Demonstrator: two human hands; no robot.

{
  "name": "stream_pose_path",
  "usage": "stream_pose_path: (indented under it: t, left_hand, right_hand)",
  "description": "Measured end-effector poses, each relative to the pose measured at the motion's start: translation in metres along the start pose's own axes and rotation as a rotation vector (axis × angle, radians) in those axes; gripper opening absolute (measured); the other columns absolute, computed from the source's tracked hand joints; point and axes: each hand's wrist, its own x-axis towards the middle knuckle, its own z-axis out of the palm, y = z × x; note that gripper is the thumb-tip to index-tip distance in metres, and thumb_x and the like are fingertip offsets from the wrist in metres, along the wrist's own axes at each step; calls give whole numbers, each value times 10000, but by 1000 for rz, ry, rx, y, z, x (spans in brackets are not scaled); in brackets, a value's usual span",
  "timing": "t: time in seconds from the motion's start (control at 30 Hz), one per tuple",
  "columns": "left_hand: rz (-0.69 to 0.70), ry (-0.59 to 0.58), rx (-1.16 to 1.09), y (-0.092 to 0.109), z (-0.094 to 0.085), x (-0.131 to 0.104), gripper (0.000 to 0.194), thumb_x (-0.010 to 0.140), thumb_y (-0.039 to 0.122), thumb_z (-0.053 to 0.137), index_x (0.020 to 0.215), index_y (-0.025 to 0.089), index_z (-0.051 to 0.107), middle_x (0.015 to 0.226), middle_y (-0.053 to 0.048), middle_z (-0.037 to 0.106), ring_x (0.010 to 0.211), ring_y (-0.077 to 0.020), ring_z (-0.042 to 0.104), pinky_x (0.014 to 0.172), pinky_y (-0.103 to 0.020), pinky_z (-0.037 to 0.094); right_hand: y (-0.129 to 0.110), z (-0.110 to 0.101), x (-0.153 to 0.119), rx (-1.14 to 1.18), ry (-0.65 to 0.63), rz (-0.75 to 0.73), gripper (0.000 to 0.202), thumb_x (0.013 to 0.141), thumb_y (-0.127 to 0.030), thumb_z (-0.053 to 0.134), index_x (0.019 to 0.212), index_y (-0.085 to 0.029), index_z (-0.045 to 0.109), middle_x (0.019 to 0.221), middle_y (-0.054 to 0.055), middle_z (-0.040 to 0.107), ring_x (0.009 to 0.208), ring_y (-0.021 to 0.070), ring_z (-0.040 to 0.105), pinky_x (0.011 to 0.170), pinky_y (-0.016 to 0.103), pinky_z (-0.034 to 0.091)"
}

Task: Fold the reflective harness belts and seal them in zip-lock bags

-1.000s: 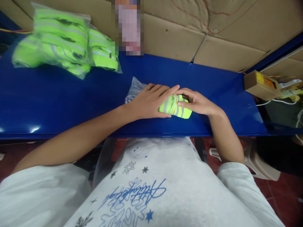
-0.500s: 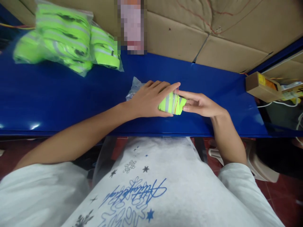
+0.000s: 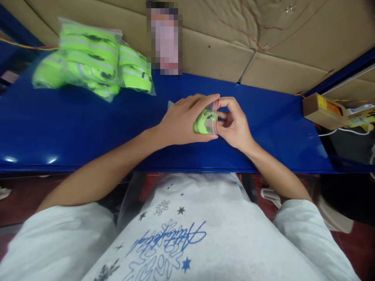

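Here, left hand (image 3: 182,121) curved around bag (image 3: 205,121)

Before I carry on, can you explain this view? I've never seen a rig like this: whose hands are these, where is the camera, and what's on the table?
There is no machine: these are a person's bare hands. One head-worn camera looks forward and down, so the wearer's shirt fills the bottom. The left hand curves around a clear bag with a red line at its mouth and a yellow-green roll inside. The right hand has its fingers at that mouth. On the blue table, further left, lie more bagged yellow-green bands. A cardboard box sits far right.
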Motion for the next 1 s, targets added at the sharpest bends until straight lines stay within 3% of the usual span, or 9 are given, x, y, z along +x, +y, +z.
stream_pose_path:
  t: [0.13, 0.23, 0.3, 0.4, 0.57, 0.73, 0.8, 0.9, 1.0]
  left_hand:
    - [-4, 138, -374, 0, -13, -1, 878, 792, 622, 775, 1485, 167, 485, 1403, -99, 651, 1244, -282, 646, 1091, -415, 500]
    - [-23, 184, -496, 2, -15, -3, 740, 835, 544, 760, 1430, 167, 535, 1318, -84, 694, 1177, -244, 674, 1053, -368, 516]
    - [-42, 157, -477, 2, -13, -3, 673, 849, 497, 749, 1404, 162, 565, 1340, -102, 688, 1181, -240, 674, 1042, -353, 515]
    - [-95, 128, -509, -3, -12, 0, 604, 851, 469, 753, 1356, 168, 612, 1326, -105, 698, 1159, -228, 683, 1022, -338, 521]
    - [-200, 111, -986, -13, -17, 8, 684, 826, 599, 723, 1367, 199, 602, 1349, -108, 693, 1232, -273, 680, 1045, -383, 556]
    - [-299, -107, -1261, -3, -20, 6, 658, 887, 625, 506, 1367, 188, 613, 1392, -121, 677, 1242, -327, 685, 969, -447, 606]
    - [-295, -175, -1282, -1, -20, 5, 680, 911, 666, 459, 1371, 192, 617, 1411, -124, 665, 1257, -329, 675, 993, -457, 595]
    - [-168, -175, -1184, -3, -19, 3, 798, 879, 805, 497, 1410, 217, 594, 1444, -133, 636, 1325, -334, 627, 1073, -463, 547]
    - [-21, -124, -901, -1, -27, 0, 817, 793, 813, 647, 1347, 214, 640, 1444, -138, 628, 1366, -336, 584, 1133, -444, 498]
  right_hand:
    - [-30, -21, 6, -231, -217, -217, 470, 1059, -565, 437, 1341, -251, 644, 1369, 89, 637, 1297, 252, 614, 1107, 437, 497]
    - [-40, -20, 8, -494, -290, -396, 720, 973, -727, 477, 1446, -198, 598, 1452, 147, 604, 1374, 333, 550, 1157, 530, 405]
    - [-37, -12, 8, -619, -254, -450, 845, 870, -803, 561, 1399, -147, 630, 1395, 188, 635, 1317, 365, 578, 1113, 545, 410]
    - [-24, -2, 11, -650, -212, -457, 765, 904, -738, 591, 1384, -143, 631, 1368, 190, 652, 1290, 353, 592, 1079, 525, 423]
    - [-17, -6, 11, -633, -64, -424, 582, 954, -618, 618, 1400, -246, 595, 1418, 130, 626, 1322, 333, 575, 1108, 535, 410]
    - [-25, -6, 2, -579, 126, -544, 362, 939, -581, 652, 1079, -255, 726, 1227, 97, 701, 1163, 323, 648, 1026, 534, 455]
    - [-27, -6, 0, -510, 104, -550, 321, 932, -562, 679, 974, -249, 738, 1045, 69, 738, 990, 269, 692, 931, 469, 510]
    - [-28, -8, -1, -418, 33, -448, 312, 934, -539, 695, 888, -236, 750, 823, 31, 721, 762, 195, 672, 779, 370, 541]
    - [-28, -12, -1, -375, 41, -391, 307, 948, -522, 686, 905, -233, 777, 881, 39, 728, 789, 178, 670, 743, 331, 534]
